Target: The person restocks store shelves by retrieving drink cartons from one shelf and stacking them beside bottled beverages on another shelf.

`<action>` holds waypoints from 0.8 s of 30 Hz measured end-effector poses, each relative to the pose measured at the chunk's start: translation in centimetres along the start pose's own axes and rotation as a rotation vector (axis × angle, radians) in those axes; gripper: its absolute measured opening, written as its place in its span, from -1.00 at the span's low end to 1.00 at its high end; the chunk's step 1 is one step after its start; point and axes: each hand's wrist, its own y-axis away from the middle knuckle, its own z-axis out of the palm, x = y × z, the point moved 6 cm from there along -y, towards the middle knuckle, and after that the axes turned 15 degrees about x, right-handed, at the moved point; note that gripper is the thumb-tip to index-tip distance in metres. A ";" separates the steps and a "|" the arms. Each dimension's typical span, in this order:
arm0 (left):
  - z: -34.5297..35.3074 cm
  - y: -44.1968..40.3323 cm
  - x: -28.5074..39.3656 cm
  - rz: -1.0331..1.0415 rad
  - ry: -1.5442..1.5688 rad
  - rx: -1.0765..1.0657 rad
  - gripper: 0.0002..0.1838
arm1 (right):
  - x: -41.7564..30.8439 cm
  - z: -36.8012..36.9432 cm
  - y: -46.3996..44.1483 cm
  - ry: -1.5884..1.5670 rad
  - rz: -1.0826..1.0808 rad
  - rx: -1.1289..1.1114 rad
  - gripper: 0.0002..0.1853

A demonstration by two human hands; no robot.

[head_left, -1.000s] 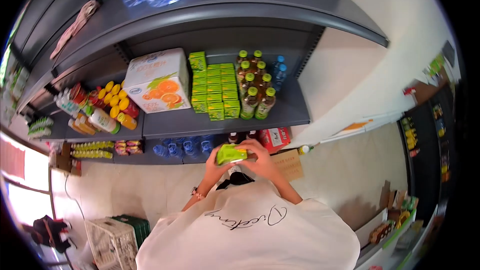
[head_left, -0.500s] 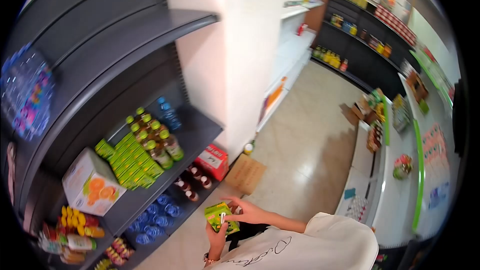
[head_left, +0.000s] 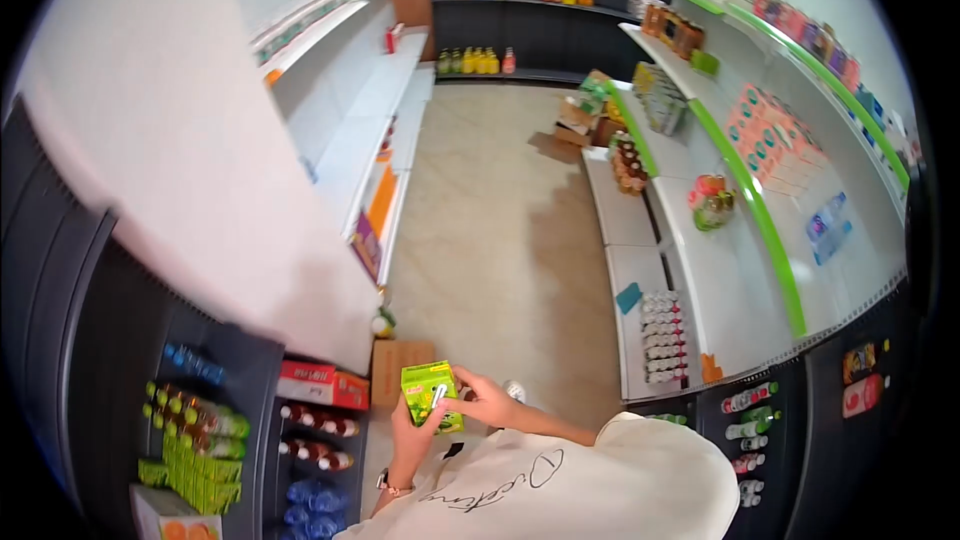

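Note:
A small green drink carton pack or box (head_left: 428, 380), printed with yellow and a white mark on its front, is held in front of my chest. My left hand (head_left: 412, 432) grips its lower left side, the thumb lying up across the front. At its right edge, my right hand (head_left: 482, 401) also holds the box, fingers bent at the upper corner and thumb near the front face. The far side of the box is hidden, along with some fingertips.
Dark shelves on the left carry green-capped bottles (head_left: 200, 415), green packs (head_left: 200, 470) and a red carton (head_left: 322, 383). A cardboard box (head_left: 402, 368) stands on the aisle floor (head_left: 490, 240). White shelves (head_left: 345, 155) line the left; green-edged shelves (head_left: 745, 210) line the right.
My view has swung right, from the dark left shelf to the aisle and right-hand shelves. Both hands still hold the green box, now turned slightly more upright.

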 end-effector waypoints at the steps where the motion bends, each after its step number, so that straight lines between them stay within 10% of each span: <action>1: 2.6 -1.3 -0.5 0.044 0.027 -0.042 -0.60 | 0.6 -2.7 -0.6 0.031 -0.044 0.092 -0.48; 16: 32.3 -8.1 -1.7 0.008 -0.081 -0.491 -0.42 | 1.4 -29.8 -2.4 -0.114 -0.019 0.747 -0.68; 18: 34.8 -8.4 -0.7 0.301 -0.231 -0.557 -0.26 | 1.8 -31.6 -2.3 -0.083 0.065 0.834 -0.66; 24: 41.1 -14.1 -3.3 -0.111 0.025 -0.845 -0.11 | 0.0 -35.0 -5.1 -0.002 0.200 0.809 -0.54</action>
